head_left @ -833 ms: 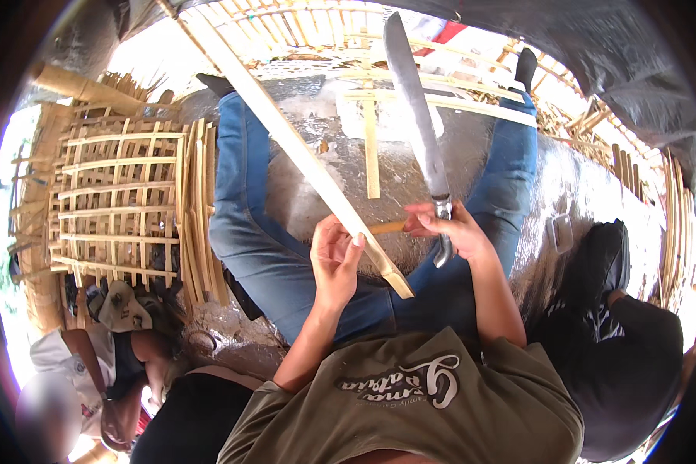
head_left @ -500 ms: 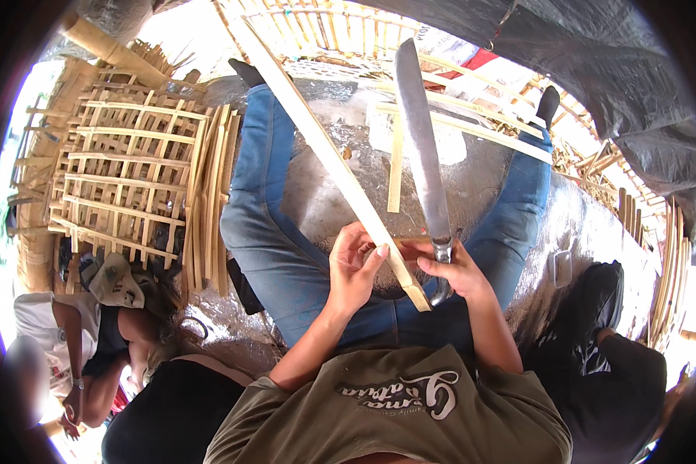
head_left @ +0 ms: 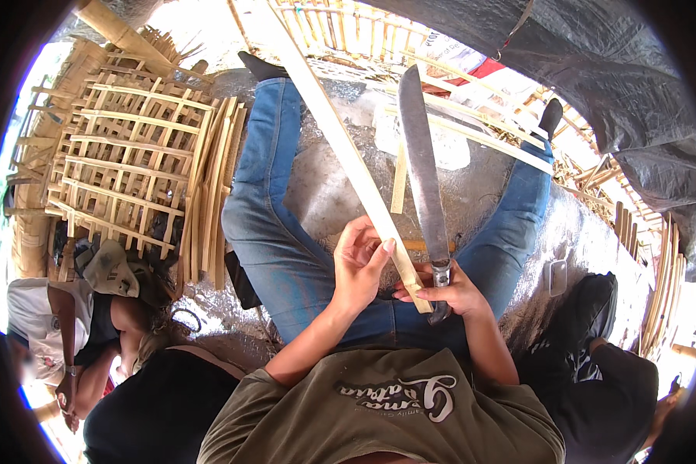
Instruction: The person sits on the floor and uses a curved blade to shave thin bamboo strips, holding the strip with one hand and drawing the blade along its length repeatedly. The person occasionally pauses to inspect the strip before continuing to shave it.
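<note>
A long pale bamboo strip (head_left: pixel 346 153) slants from the upper left down to my lap. My left hand (head_left: pixel 358 267) pinches it between thumb and fingers a little above its lower end. My right hand (head_left: pixel 455 292) is wrapped round the handle of a machete (head_left: pixel 421 162), whose broad blade points up and away from me. The right thumb and fingers also touch the strip's lower end, beside the handle. Blade and strip stand apart, spreading upward in a V. On the floor between my legs, another thin strip (head_left: pixel 399 182) lies beyond the blade.
At left stand stacked bamboo lattice panels (head_left: pixel 124 158) beside a bundle of strips (head_left: pixel 213 193). More strips (head_left: pixel 479 139) lie across my far right leg. People sit close on both sides, one in black trousers (head_left: pixel 572 332) at right. A dark tarp (head_left: pixel 595 62) hangs at upper right.
My right hand has shifted down and left, its thumb now reaching the strip's lower end. The machete has come down slightly with it. The whole view has shifted a little.
</note>
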Demonstrator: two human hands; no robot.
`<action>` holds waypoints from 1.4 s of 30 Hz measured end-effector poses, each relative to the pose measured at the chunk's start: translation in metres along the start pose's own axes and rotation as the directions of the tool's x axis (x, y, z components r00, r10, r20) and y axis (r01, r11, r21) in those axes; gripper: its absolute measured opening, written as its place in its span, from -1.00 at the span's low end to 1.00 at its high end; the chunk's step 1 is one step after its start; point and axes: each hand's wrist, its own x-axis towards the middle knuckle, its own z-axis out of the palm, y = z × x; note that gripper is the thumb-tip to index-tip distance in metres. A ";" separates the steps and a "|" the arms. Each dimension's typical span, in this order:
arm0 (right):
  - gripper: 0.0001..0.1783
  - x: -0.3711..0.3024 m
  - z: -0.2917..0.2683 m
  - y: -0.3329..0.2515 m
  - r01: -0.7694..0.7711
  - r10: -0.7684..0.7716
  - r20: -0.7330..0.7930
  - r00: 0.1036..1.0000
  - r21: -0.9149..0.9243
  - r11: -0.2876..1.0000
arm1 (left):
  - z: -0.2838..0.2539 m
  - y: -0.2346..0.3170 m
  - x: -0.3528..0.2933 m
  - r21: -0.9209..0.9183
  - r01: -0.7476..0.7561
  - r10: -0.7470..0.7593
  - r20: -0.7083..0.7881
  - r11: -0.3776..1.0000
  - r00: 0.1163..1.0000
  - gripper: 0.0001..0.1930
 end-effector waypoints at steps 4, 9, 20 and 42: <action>-0.43 -0.004 -0.003 0.001 -0.003 0.003 -0.007 1.000 0.036 0.999 | 0.001 0.009 0.009 0.006 -0.040 0.040 0.034 0.999 0.999 -0.57; -0.58 -0.016 -0.014 -0.004 0.023 -0.029 -0.095 0.995 -0.067 0.998 | 0.004 0.012 0.010 0.091 -0.061 0.049 0.128 0.994 0.991 -0.65; -0.68 -0.081 -0.085 -0.041 -0.071 -0.039 -0.290 0.956 -0.360 0.930 | -0.065 0.179 0.140 0.279 0.099 -0.166 0.229 0.955 0.959 -0.22; -0.74 -0.130 -0.170 -0.093 -0.327 -0.233 -0.473 0.850 -0.820 0.470 | -0.112 0.141 0.145 0.511 0.827 -0.934 0.353 0.233 0.046 -0.41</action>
